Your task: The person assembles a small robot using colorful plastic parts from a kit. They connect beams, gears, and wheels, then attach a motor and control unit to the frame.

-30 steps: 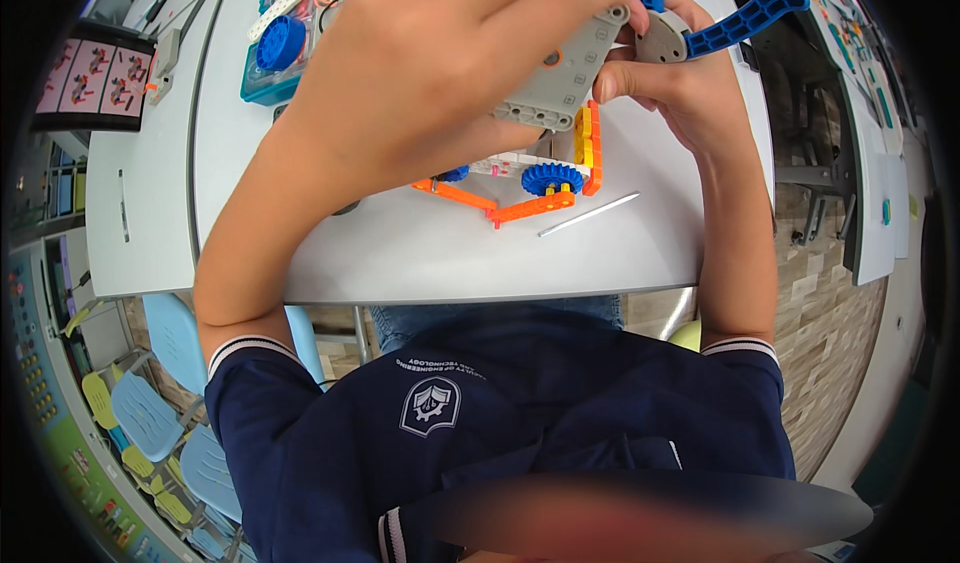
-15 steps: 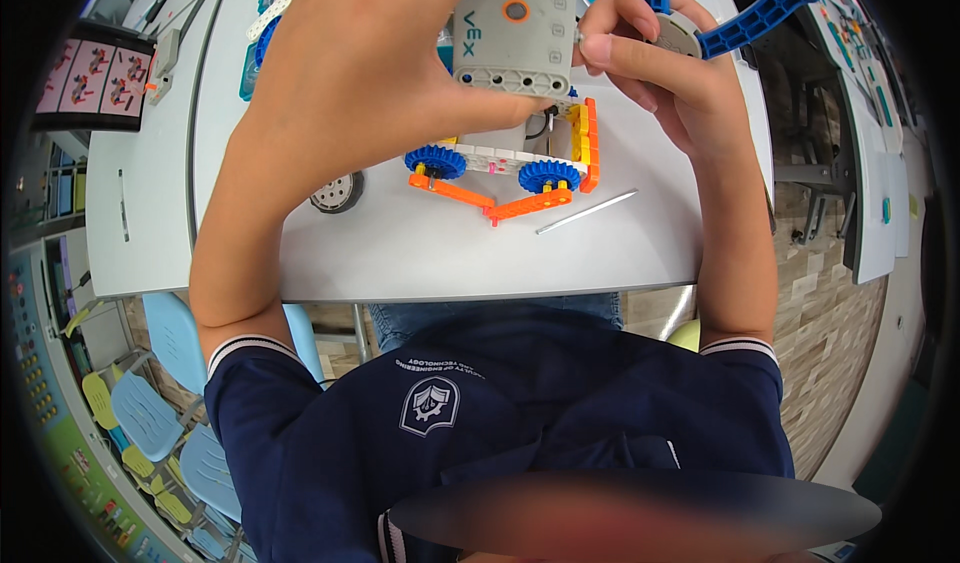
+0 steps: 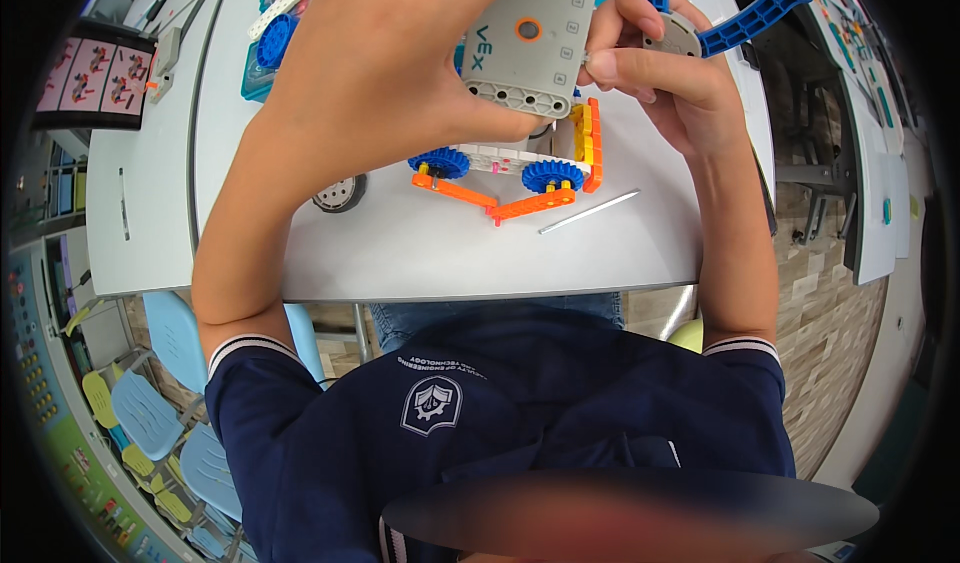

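Holding a grey plastic controller block point(image 3: 525, 48) up above the tabletop point(image 3: 420, 248), the person grips it with both hands: the left hand point(image 3: 385, 73) wraps over its left side with the thumb pressed along the lower edge, fingers clamped on the block, while the right hand point(image 3: 655, 78) pinches its right edge with its fingers point(image 3: 610, 63) closed on it, and also seems to hold a grey round hub carrying blue curved beams point(image 3: 755, 18). The block has rows of holes along its rim and an orange ring on its face. Below it, resting on the tabletop, sits a partly built chassis point(image 3: 520, 168): a white beam running between two blue gears point(image 3: 440, 163), orange beams meeting in a shallow V under them, and a short yellow and orange stack on the right end. A thin grey axle rod point(image 3: 590, 211) lies loose just beside the chassis, and a small grey wheel point(image 3: 338, 195) lies apart to its left. Judging from this, the base frame is assembled but the block is not yet mounted on it, and the loose rod and wheel appear unused so far. More blue and white parts point(image 3: 275, 38) lie at the far left of the tabletop.
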